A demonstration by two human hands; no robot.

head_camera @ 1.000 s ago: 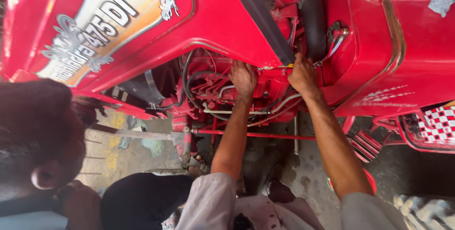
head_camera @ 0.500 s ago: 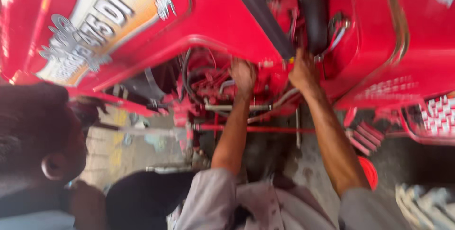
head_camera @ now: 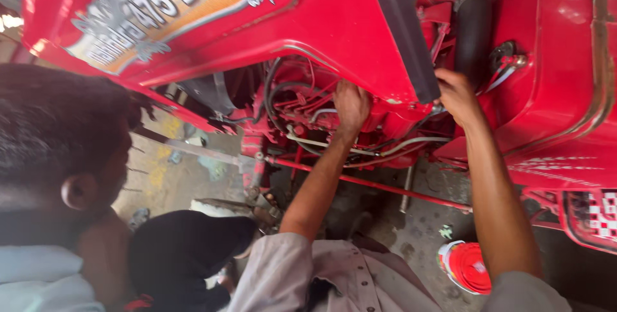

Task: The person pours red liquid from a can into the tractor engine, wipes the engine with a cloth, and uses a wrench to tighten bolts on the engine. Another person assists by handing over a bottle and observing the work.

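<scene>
Reaching into red engine (head_camera: 308, 116) under raised hood (head_camera: 257, 23): left hand (head_camera: 352, 106) curled among pipes, grip unclear. Right hand (head_camera: 457, 97) just right, fingers bent near black hose (head_camera: 473, 26); hold unclear. Co-worker's head (head_camera: 58, 132) near left.

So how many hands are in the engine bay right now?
2. The left hand is on the red engine parts among the pipes; the right hand grips the hood edge by the black hose. The co-worker's hands are hidden.
</scene>
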